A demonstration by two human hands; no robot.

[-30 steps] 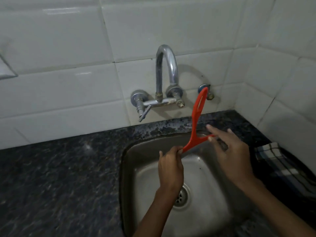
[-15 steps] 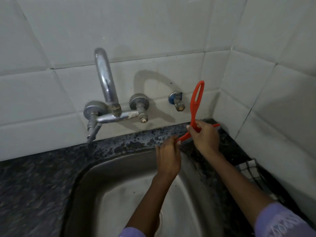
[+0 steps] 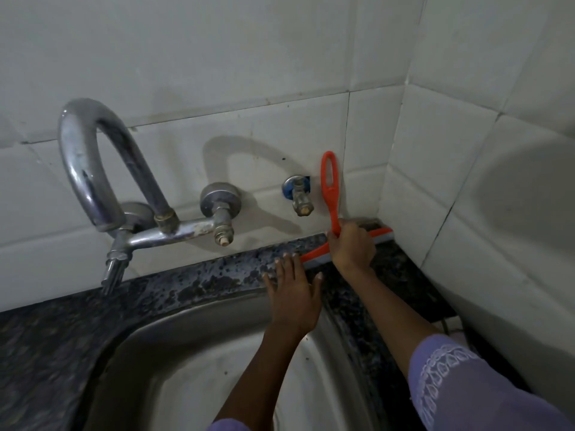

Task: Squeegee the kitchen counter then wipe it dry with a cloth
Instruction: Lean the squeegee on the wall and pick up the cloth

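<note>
An orange squeegee (image 3: pixel 331 185) with a looped handle stands upright against the back wall, its grey blade lying on the dark speckled counter (image 3: pixel 199 276) in the far right corner. My right hand (image 3: pixel 352 245) is shut on the squeegee where handle meets blade. My left hand (image 3: pixel 294 298) lies flat with fingers spread on the counter strip behind the sink, fingertips touching the blade's left end. No cloth shows clearly.
A steel sink (image 3: pixel 199 368) fills the lower middle. A chrome tap (image 3: pixel 93 169) with a curved spout projects from the white tiled wall at left, and a small angle valve (image 3: pixel 298 194) sits beside the squeegee handle. The right wall closes in the corner.
The squeegee has gone from being held in the air to blade-down on the counter by the back wall. My left hand has let go of the blade end and flattened on the counter.
</note>
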